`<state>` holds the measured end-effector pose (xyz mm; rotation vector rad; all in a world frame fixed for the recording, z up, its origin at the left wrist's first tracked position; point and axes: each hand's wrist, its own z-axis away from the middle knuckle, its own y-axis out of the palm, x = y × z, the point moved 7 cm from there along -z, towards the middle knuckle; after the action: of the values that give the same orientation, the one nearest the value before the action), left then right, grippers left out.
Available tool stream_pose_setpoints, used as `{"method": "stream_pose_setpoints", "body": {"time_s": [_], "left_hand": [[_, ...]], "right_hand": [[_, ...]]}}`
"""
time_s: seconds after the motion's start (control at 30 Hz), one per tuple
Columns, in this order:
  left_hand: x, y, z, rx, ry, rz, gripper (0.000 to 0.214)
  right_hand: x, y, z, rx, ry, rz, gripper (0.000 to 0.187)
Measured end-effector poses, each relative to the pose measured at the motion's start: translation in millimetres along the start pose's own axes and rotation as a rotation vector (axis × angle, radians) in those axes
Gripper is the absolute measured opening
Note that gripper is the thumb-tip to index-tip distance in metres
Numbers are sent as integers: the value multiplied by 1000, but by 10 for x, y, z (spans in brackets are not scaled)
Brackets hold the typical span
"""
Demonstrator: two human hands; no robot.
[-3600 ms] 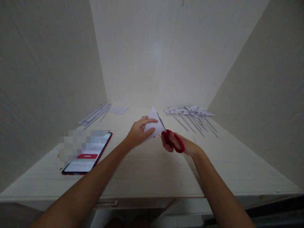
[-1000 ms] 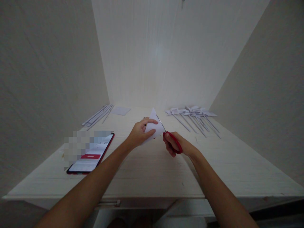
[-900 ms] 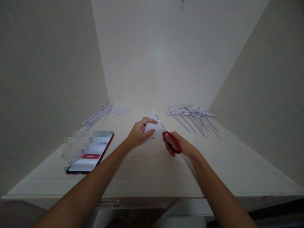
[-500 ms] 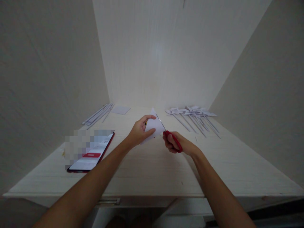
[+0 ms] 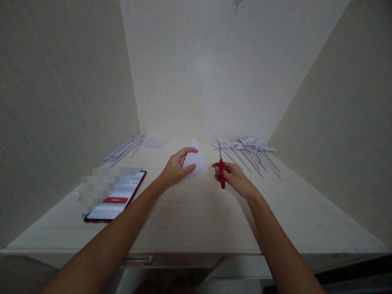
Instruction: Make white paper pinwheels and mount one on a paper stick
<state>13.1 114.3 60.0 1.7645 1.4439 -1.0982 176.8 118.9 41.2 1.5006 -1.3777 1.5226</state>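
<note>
Nearest me, my two bare forearms reach over the front edge of the pale wood-grain tabletop (image 5: 196, 220). A phone (image 5: 115, 197) with a lit screen lies at near left.

Mid-tabletop, my left hand (image 5: 174, 168) holds the folded paper (image 5: 195, 160) up off the surface, its point upward, with the fingers pinching its left side. Just right of it and not touching, my right hand (image 5: 232, 176) has its fingers wrapped round the red handles of the scissors (image 5: 221, 165). The blades look shut and point up and away.

I judge this a pause between cuts. Another snip would need the blades opened and brought back to the paper's right edge.

Farther back, thin paper sticks (image 5: 124, 147) and a small sheet (image 5: 154, 141) lie at left, and a heap of paper shapes on sticks (image 5: 251, 150) at right. Plain pale walls close in on three sides.
</note>
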Motion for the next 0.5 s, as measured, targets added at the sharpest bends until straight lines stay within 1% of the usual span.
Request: {"method": "stream_pose_setpoints", "body": {"time_s": [0.13,0.17,0.2,0.23,0.27,0.33,0.4,0.43,0.5], "left_hand": [[-2,18,-5,18,5,32,43],[-4,23,-6,23,5,33,42],[-6,27,-7,28,5,31,42],[-8,30,-7,34,4,27,41],[-11,31,-7,40,4,22,40],[-18,27,-7,48,8,14,40],[-25,22,-7,61,13,7,40],[-29,18,-8,67,15,1,40],[-45,1,-11,63,25,-19,39]], "right_hand": [[90,-293,-12,-396,-117,24,35],[118,-338,6,-467,-140,36,35],[144,-354,22,-504,-155,49,34],[167,-342,33,-504,-162,59,34],[182,-302,39,-469,-158,63,33],[193,-158,52,-320,-136,46,35],[190,50,86,-91,-107,22,44],[187,170,118,50,-92,21,49],[200,342,196,262,-87,-9,53]]}}
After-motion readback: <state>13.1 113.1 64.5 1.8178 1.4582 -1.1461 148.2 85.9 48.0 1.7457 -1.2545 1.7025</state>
